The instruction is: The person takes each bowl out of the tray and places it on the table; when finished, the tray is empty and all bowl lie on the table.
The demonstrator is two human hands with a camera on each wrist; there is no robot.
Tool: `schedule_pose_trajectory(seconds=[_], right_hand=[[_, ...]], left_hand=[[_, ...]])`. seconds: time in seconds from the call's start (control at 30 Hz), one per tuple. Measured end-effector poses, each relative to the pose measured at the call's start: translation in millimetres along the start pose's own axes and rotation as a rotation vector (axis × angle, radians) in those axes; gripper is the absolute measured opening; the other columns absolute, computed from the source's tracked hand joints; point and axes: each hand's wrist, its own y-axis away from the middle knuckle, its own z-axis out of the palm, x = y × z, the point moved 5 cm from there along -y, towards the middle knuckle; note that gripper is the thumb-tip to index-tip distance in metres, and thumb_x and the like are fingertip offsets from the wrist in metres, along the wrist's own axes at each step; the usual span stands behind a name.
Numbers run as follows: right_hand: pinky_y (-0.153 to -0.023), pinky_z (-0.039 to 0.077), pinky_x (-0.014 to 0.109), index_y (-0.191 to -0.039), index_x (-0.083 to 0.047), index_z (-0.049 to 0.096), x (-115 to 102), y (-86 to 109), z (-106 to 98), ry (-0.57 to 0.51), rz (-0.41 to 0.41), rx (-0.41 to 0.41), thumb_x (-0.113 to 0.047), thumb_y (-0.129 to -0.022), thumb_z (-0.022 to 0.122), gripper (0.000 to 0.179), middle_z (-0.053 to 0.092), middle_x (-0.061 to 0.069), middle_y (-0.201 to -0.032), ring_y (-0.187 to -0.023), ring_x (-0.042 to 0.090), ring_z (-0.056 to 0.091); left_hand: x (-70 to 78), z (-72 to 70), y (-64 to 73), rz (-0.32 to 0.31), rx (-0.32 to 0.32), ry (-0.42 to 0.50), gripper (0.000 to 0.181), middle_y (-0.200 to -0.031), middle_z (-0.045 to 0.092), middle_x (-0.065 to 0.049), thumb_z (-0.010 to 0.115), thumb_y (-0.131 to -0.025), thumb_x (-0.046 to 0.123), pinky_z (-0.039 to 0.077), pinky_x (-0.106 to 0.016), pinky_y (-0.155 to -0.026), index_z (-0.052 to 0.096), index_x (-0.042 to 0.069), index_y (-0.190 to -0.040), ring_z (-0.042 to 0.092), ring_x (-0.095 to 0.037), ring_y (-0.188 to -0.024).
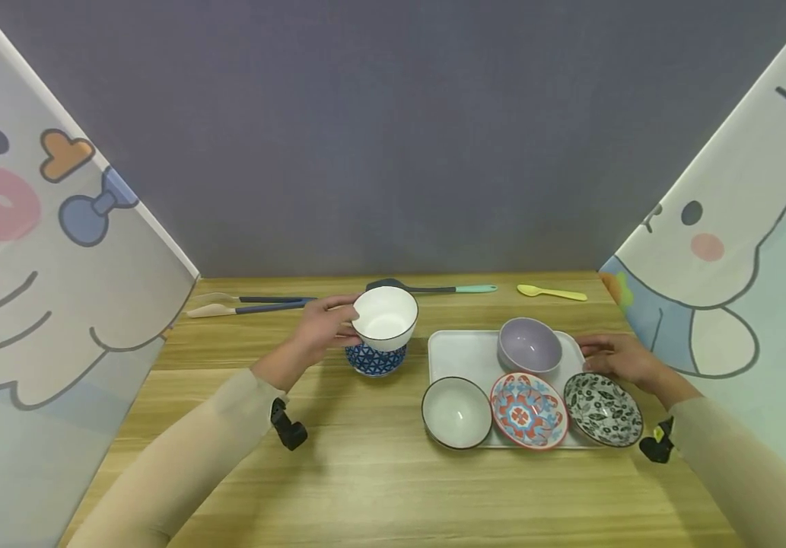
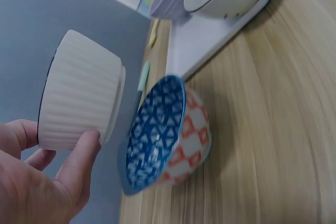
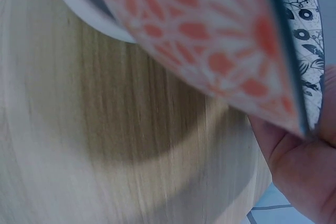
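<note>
My left hand (image 1: 324,327) holds a white ribbed bowl (image 1: 386,316) with a dark rim, thumb and fingers at its side. It is raised over a blue triangle-patterned bowl (image 2: 157,135) whose outside is red and white. My right hand (image 1: 618,358) is at the tray's right edge, against the far rim of a black-and-white floral bowl (image 1: 603,409). Its fingers look loosely extended. In the right wrist view, that bowl's red-patterned outside (image 3: 199,40) hides part of the hand. A red-and-blue patterned bowl (image 1: 529,411) sits left of the floral one.
The white tray (image 1: 461,350) bears a lilac bowl (image 1: 529,346) at the back and a white dark-rimmed bowl (image 1: 457,412) at its front left. Behind lie tongs (image 1: 262,307), a dark ladle (image 1: 427,289) with a mint handle end, and a yellow spoon (image 1: 552,293).
</note>
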Motion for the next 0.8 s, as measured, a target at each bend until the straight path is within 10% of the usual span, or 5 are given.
schedule_pose_trajectory(seconds=[0.8], right_hand=[[-0.078,0.064,0.028,-0.147,0.011,0.045,0,-1.6,0,-0.009,0.003,-0.010,-0.009,-0.093,0.075,0.065,0.057,0.036,-0.134,-0.095,0.009,0.069]], left_hand=[[-34.9,-98.6,21.5,-0.027,0.110,-0.005,0.058,-0.147,0.043,-0.032,0.056,-0.102,0.009,0.065,-0.030,-0.082,0.039,0.005,-0.158,0.074,-0.012,-0.078]])
